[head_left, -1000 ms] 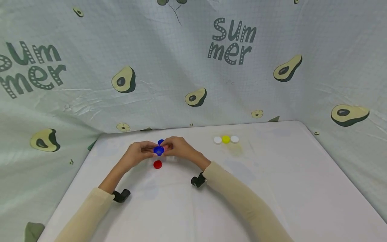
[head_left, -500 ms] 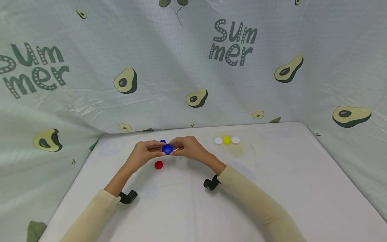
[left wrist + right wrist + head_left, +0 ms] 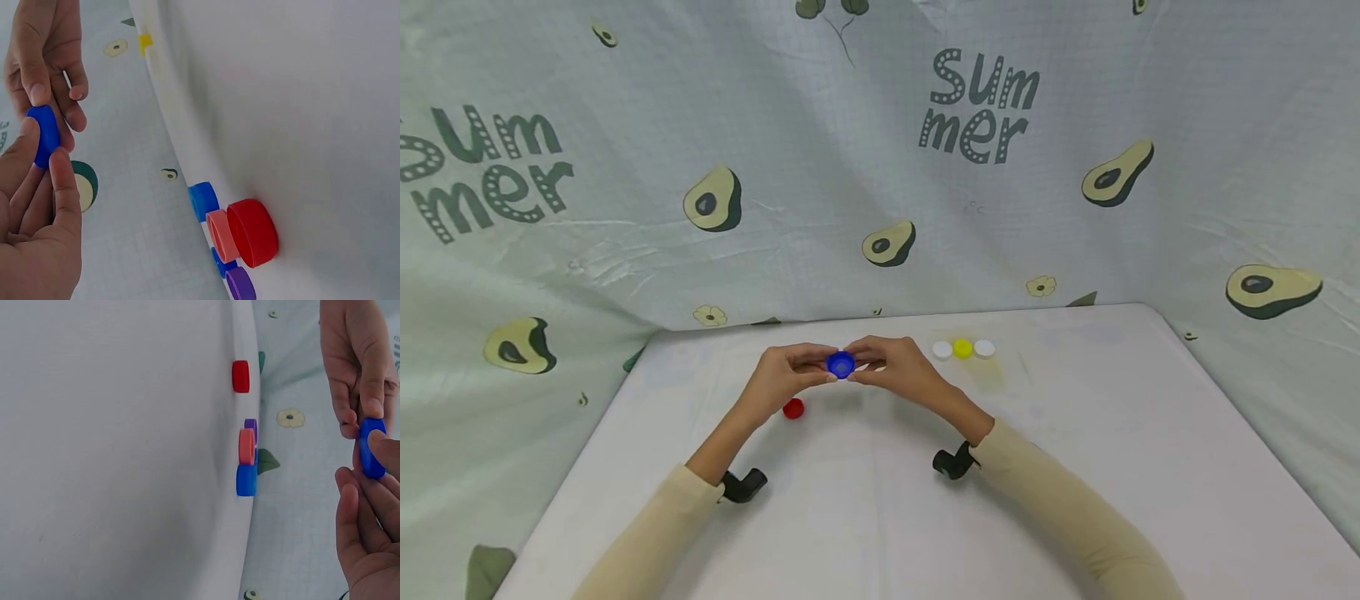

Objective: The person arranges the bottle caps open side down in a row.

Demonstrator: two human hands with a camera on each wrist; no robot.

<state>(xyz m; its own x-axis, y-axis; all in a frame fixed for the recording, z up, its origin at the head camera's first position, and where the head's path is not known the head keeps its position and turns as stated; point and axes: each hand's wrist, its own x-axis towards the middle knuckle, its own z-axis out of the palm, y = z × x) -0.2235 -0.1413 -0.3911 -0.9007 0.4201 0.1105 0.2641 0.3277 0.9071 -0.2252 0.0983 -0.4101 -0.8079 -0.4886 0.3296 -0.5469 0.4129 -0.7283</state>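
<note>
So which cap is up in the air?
The blue cap pinched between the left hand and the right hand; the other caps in view sit on the table.

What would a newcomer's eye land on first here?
Probably the bright blue cap, pinched between the left hand and the right hand above the white table. Next, perhaps, the red cap on the tabletop, just below the left hand in the head view, and the yellow cap between two white caps, right of the hands.
</note>
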